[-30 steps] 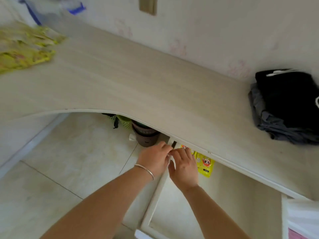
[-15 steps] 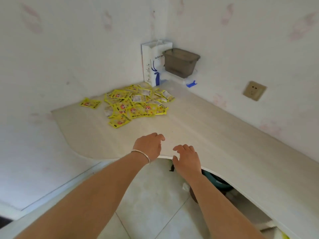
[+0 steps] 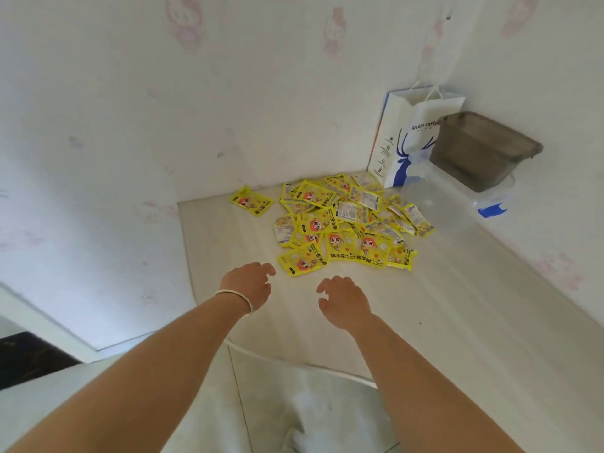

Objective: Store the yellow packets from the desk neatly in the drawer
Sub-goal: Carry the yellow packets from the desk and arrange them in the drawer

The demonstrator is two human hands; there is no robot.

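A loose pile of yellow packets (image 3: 346,223) with a cartoon face lies on the pale wooden desk (image 3: 457,315), in its far corner. One single yellow packet (image 3: 251,201) lies apart to the left of the pile. My left hand (image 3: 250,282), with a thin bracelet on the wrist, hovers over the desk just short of the nearest packet, fingers apart and empty. My right hand (image 3: 344,300) hovers beside it, also empty with fingers spread. The drawer is out of view.
A white and blue paper coffee bag (image 3: 402,142) stands against the wall behind the pile. To its right a grey-brown plastic box (image 3: 480,148) sits on a clear container (image 3: 483,197). The desk's curved front edge runs below my forearms, tiled floor beneath.
My hands left the drawer under the desk a second ago. The view swung left to the desk corner, and both hands have moved forward over the desk towards the pile.
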